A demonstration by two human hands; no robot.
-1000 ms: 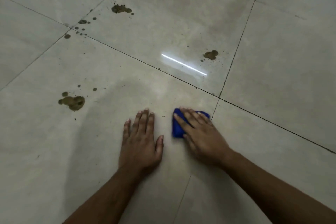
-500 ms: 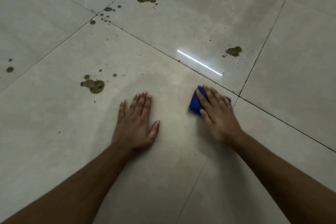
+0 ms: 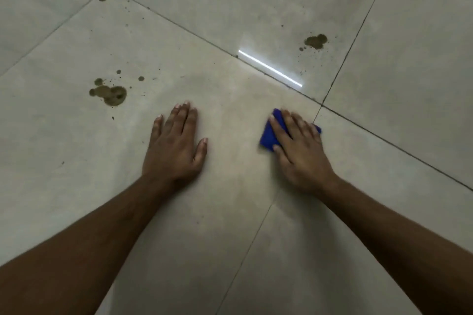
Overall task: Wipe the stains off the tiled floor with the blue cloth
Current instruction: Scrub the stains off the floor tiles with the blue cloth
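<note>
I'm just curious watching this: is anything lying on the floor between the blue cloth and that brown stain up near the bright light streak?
Nothing visible does. The right hand presses the blue cloth flat on the tile, and the brown stain lies ahead of it across a grout line, with only bare floor between. The left hand rests off to the side.

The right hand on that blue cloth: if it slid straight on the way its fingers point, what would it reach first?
Probably the dark grout line just ahead of the right hand and blue cloth, where a bright light reflection lies. No stain sits in that line; the brown stain looks off to its right.
</note>
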